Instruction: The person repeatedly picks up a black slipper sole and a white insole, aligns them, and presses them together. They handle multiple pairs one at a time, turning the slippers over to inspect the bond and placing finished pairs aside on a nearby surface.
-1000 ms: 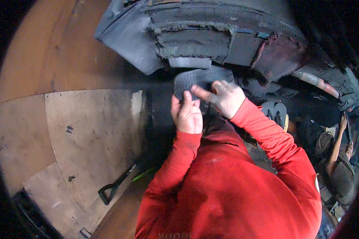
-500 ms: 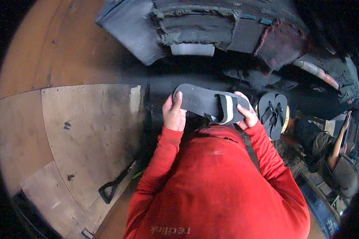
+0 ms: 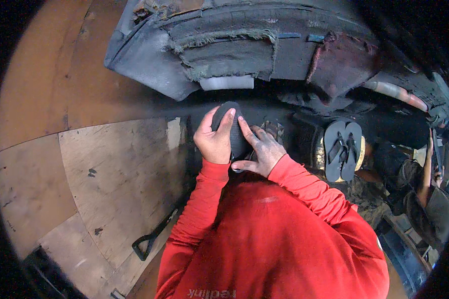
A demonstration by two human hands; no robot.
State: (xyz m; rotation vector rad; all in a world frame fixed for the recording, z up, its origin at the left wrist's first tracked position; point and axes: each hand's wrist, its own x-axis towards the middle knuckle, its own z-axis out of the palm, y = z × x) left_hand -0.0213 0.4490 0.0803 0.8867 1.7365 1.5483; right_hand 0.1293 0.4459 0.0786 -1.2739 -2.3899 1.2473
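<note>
The sandal (image 3: 238,143) has swung from crosswise to lengthwise, upright between the hands above the red-clad lap. The left hand (image 3: 213,138) pinches its upper end, thumb on the textured face, fingers curled around the edge; the right hand (image 3: 265,149) has loosely spread fingers, the index tip touching the sandal. Leftmost lie scuffed, pale wooden boards (image 3: 117,184); ahead hangs a frayed grey cloth patch (image 3: 228,57); rightward, smooth dark flip-flops (image 3: 331,164) sit side by side.

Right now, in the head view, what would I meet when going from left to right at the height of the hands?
Pale wooden board → left hand gripping a dark sole → right hand → pair of dark flip-flops → another person's forearm.
</note>
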